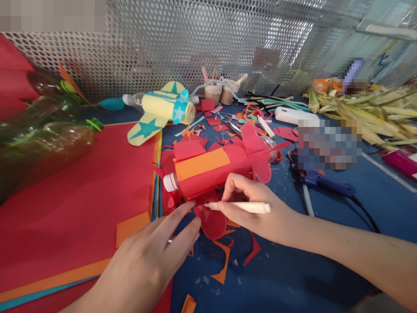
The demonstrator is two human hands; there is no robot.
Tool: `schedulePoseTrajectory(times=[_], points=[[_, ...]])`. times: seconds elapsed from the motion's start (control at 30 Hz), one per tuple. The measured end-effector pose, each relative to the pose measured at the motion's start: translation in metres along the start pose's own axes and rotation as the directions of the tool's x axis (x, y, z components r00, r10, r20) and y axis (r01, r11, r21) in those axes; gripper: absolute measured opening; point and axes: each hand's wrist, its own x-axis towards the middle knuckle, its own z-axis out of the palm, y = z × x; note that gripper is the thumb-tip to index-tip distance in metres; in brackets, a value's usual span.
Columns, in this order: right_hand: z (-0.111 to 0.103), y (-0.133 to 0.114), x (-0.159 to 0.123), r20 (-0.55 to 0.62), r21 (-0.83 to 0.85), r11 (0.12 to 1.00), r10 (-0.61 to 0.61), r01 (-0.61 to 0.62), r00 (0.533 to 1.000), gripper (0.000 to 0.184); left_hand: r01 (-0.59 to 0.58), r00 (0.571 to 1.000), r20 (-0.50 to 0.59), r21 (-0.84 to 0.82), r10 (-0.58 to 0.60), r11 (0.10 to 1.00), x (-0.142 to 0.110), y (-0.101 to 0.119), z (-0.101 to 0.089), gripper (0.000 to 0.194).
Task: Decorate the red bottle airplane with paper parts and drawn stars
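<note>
1. Red bottle plane (208, 179): on its side on the blue table (280, 274), white cap toward the left.
2. Right hand (250, 200): fingers closed around a white marker (249, 208), its tip at the near red wing (213, 224).
3. Left hand (150, 252): fingers extended, slightly apart, tips at the wing's edge.
4. Surface and room: paper scraps (223, 261) strewn about; red sheets (81, 195) at left; perforated metal screen (195, 39) behind.
5. Containers: 2 small cups (213, 94), stick-like items upright inside; green-capped bottle (65, 139) lying at left, contents unclear.
</note>
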Motion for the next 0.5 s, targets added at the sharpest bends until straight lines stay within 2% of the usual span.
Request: schedulePoseTrajectory(times=[0.2,0.33,0.4,0.5], points=[[0.0001,0.0007,-0.0021,-0.009,0.05,0.998,-0.034,0.035,0.999,0.02,-0.003,1.0,-0.021,0.008,0.003,1.0,0.001,0.0011,-0.001,0.047],[-0.0016,0.0014,-0.0043,-0.107,0.115,0.991,-0.052,0.065,0.993,0.02,0.021,1.0,0.01,0.006,-0.021,1.0,0.0021,0.0016,-0.001,0.05],[-0.0021,0.0021,-0.0042,-0.134,0.105,0.993,-0.035,0.049,0.99,0.02,0.035,0.999,0.015,-0.002,-0.035,0.999,0.0008,0.0012,0.0004,0.051],[-0.0016,0.0034,-0.0026,-0.105,0.081,0.997,-0.009,0.017,0.994,0.021,0.032,0.999,0.027,-0.009,-0.031,0.999,-0.0019,0.0005,0.0032,0.049]])
